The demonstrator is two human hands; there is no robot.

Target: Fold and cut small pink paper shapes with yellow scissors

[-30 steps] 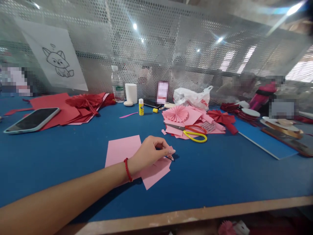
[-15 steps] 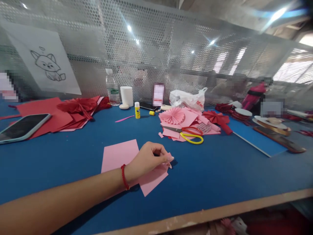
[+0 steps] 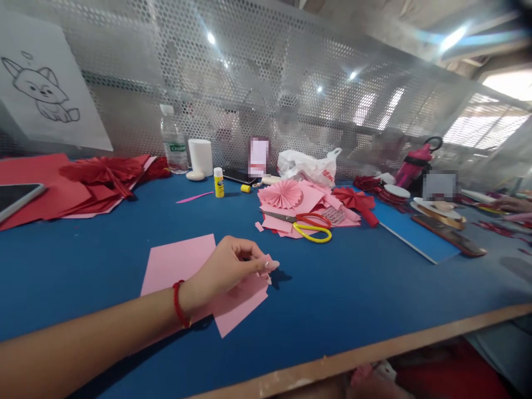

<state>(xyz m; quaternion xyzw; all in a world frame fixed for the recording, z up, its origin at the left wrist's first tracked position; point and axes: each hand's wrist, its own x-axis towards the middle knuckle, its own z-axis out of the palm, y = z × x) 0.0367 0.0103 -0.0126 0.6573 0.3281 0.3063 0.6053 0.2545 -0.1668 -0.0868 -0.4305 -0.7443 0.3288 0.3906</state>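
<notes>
At the far left, a sheet with a drawing (image 3: 54, 124) of a small fox and a heart is on the metal mesh. Below it, a phone (image 3: 19, 198) lies over red paper (image 3: 45, 172). Next stands a clear bottle (image 3: 177, 148); its green label carries white letters, which seem to begin with "Cest". Then comes a large pink sheet (image 3: 178, 257), plain and flat on the blue counter (image 3: 353, 299), partly under the forearm. Behind it stands a yellow glue stick (image 3: 219, 184) with a white base uppermost; the print on its label is too small to read.

The left hand (image 3: 236, 266), with a red bracelet (image 3: 179, 303) at its wrist, is closed in a narrow pinch around a small pink piece (image 3: 269, 258). Under this hand there is a smaller pink sheet (image 3: 241, 310), its right edge notched; I cannot tell whether the pinched piece is joined to it. For the right hand, I cannot tell its state.

Further right, scissors (image 3: 312, 231) with one red and one yellow handle rest at a pink paper pile (image 3: 310, 202). Behind, a white bag (image 3: 305, 165) bears red characters, not readable to me.
</notes>
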